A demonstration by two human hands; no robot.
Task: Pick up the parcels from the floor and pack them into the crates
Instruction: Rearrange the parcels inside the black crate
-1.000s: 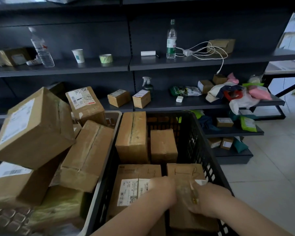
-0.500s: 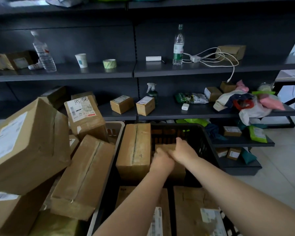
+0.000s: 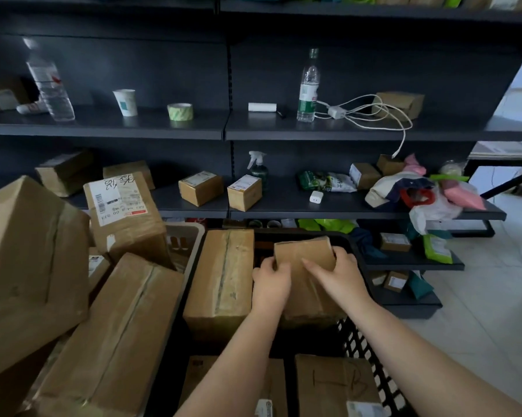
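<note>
Toward the far end of the black crate (image 3: 363, 341), both hands clamp one small brown parcel (image 3: 306, 267) between them. From the head view, the left hand (image 3: 271, 282) grips the parcel's left edge with curled fingers, and the right hand (image 3: 338, 273) curls over its right top corner, forefinger laid flat across the face. The parcel stands tilted, its top near the crate's far rim. Just at its nine o'clock, touching or nearly so, a longer taped parcel (image 3: 222, 281) lies in the same crate. At six o'clock, nearer the camera, two more parcels sit side by side in the crate: a labelled one (image 3: 271, 392), half hidden by the left forearm, and a parcel with pen marks (image 3: 338, 386).

At nine o'clock of the black crate stands a beige crate (image 3: 183, 236) heaped with boxes: a big tilted box (image 3: 27, 266), a long box (image 3: 115, 335) leaning on the shared edge, and a box with a white shipping label (image 3: 122, 212) upright behind them.

At twelve o'clock a dark shelf unit (image 3: 223, 127) carries a paper cup (image 3: 125, 102), a roll of tape (image 3: 180, 111), a green-labelled bottle (image 3: 307, 88) and a white cable (image 3: 374, 112).
</note>
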